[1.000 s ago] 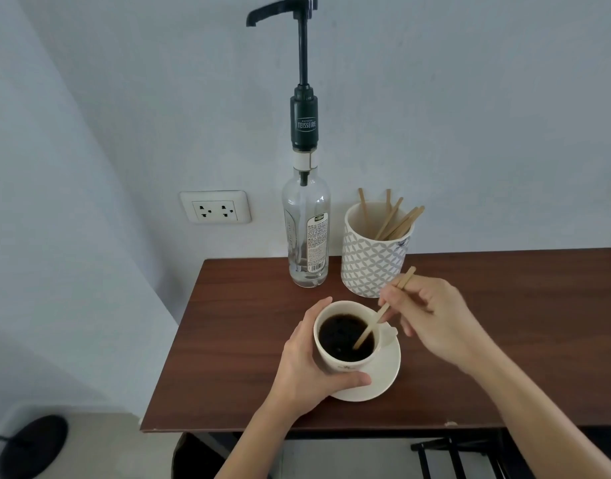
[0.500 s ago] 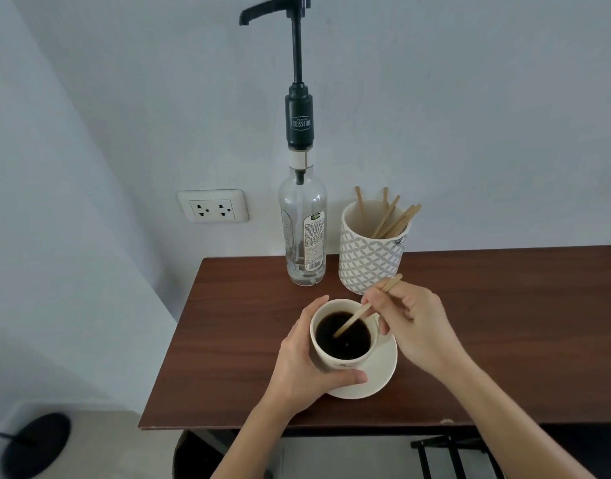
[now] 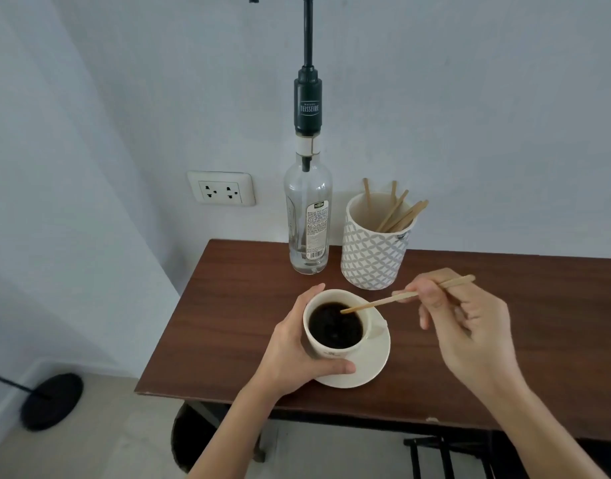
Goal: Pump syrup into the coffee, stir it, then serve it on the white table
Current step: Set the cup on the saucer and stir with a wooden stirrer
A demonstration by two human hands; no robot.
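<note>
Half a second ago the wooden stirrer [image 3: 406,296] stood steeply in the coffee cup [image 3: 335,326] with the right hand [image 3: 470,328] close over the rim; now the stick lies nearly flat, its tip at the coffee's surface near the far right side of the cup, and the right hand has drawn out to the right of the cup, clear of the saucer [image 3: 369,368]. I read that as the stirring ending, or a wide sweep of it; if it is ending, the stick must be put aside and the cup carried to the white table, which is not in view. The right hand pinches the stirrer between thumb and forefinger about midway along, the free end pointing away from the cup, the other fingers loosely curled, wrist low and forearm coming in from the lower right. The left hand [image 3: 297,347] remains wrapped round the cup's left side, thumb across the near wall, fingertips at the far rim, steadying it. The cup sits on its saucer on the brown table [image 3: 228,305], with the syrup bottle [image 3: 308,233] just behind the cup against the wall and the patterned holder of spare sticks [image 3: 375,250] behind the cup to the right.
</note>
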